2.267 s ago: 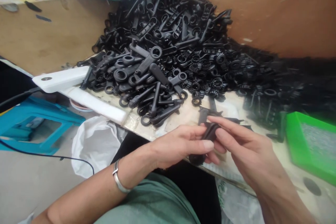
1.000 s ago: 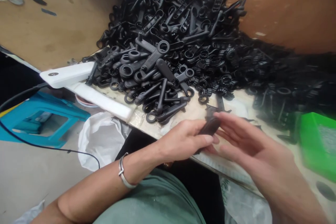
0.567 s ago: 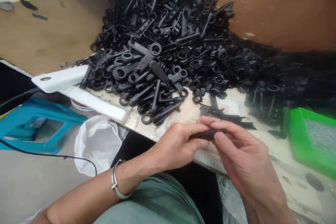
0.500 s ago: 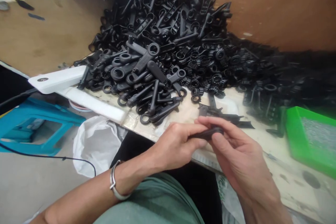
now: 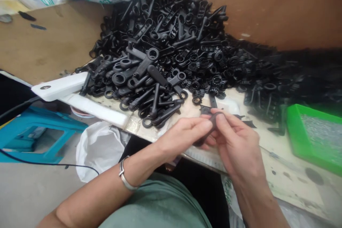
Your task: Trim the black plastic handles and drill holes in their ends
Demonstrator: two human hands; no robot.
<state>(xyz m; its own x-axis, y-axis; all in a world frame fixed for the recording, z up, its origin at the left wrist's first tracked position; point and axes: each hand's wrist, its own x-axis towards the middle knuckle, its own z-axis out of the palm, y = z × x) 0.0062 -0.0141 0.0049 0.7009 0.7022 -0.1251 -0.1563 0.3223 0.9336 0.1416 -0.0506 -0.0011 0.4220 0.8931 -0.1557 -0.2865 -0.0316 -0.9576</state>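
Observation:
Between my hands, above the table's front edge, is a black plastic crank handle [image 5: 207, 133], mostly covered by fingers. My left hand [image 5: 184, 131] grips it from the left, thumb on top. My right hand [image 5: 237, 140] pinches its far end between thumb and fingers. Just behind the hands lie several flat black plastic pieces [image 5: 247, 123]. A large heap of black crank handles [image 5: 152, 67] rises beyond them. Black ring-shaped toothed parts [image 5: 197, 92] lie at the heap's right side.
A green bin [image 5: 296, 139] with small clear or metallic pieces stands at the right. On the left are a white lamp-like arm [image 5: 60, 85], a blue stool [image 5: 50, 124] and an open white bag [image 5: 98, 149]. Brown boards [image 5: 253, 7] back the table [image 5: 283, 171].
Both hands have turned the crank handle from lying nearly level to a steeper tilt. My left thumb now presses on its top. The camera view has shifted slightly.

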